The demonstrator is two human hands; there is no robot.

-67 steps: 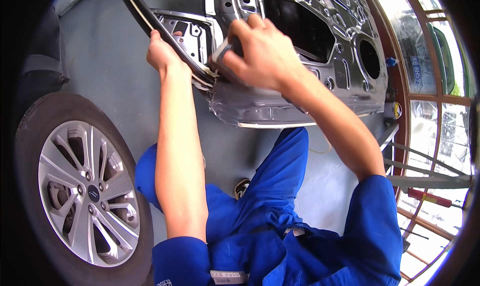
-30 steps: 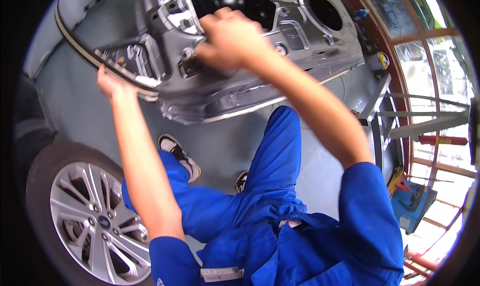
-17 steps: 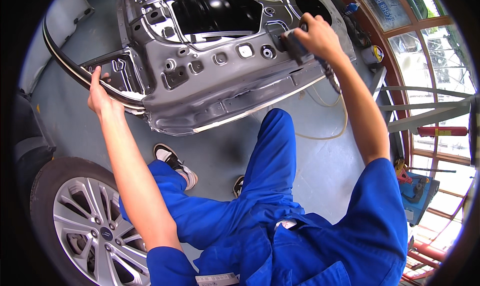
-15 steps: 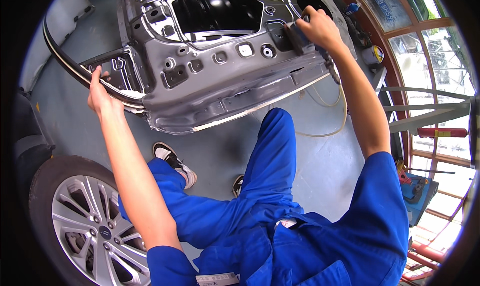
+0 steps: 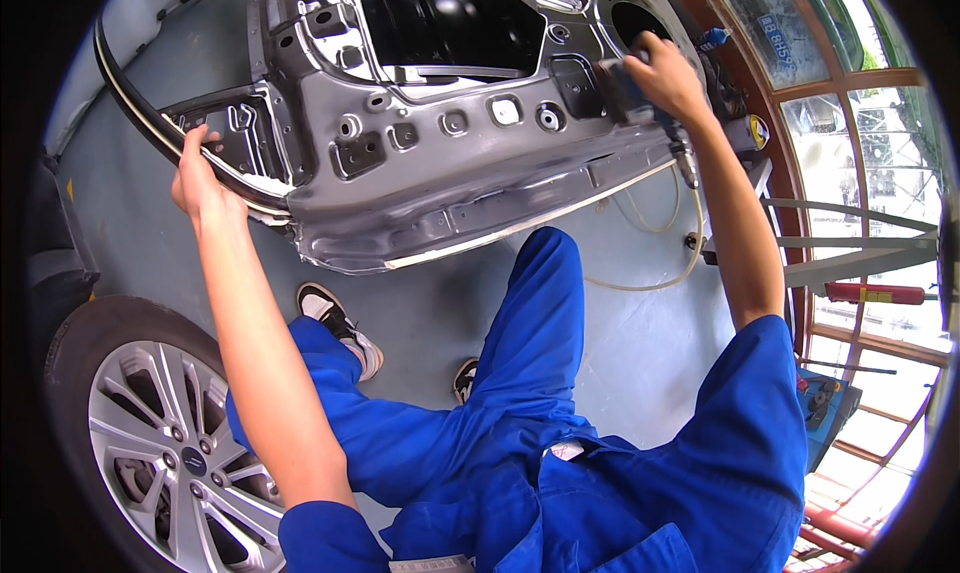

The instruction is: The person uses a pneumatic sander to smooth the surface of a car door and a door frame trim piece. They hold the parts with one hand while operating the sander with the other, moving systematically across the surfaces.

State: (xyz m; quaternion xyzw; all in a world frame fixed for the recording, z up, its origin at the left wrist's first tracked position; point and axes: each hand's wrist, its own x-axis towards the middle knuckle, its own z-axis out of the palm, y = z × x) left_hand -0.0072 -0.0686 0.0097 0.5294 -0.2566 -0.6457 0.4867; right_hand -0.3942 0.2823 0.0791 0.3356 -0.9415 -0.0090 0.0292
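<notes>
Car door shell (image 5: 420, 178), bare grey metal with its inner side showing – in the head view it fills the upper middle, its near edge facing the person above the grey floor (image 5: 640, 383); what props it up is not visible. The hands are well apart. The left hand (image 5: 207, 183) is curled round the curved window frame (image 5: 135, 101) at the door's left end, fingertips showing on the far side. The right hand (image 5: 665, 78) is closed on a dark, blocky tool (image 5: 626, 95) over the right part of the door, just below the round opening (image 5: 634, 21). A metal fitting (image 5: 685, 163) hangs under that hand, and a pale hose (image 5: 697, 248) loops below the door's near edge, seemingly joined to it.

The step in hand looks like working the tool across the panel while the left hand steadies the frame; blur hides whether the tool touches metal. A good next stroke would call for a firm left grip, the tool's face flat to the panel – and the hose kept off the near edge.
</notes>
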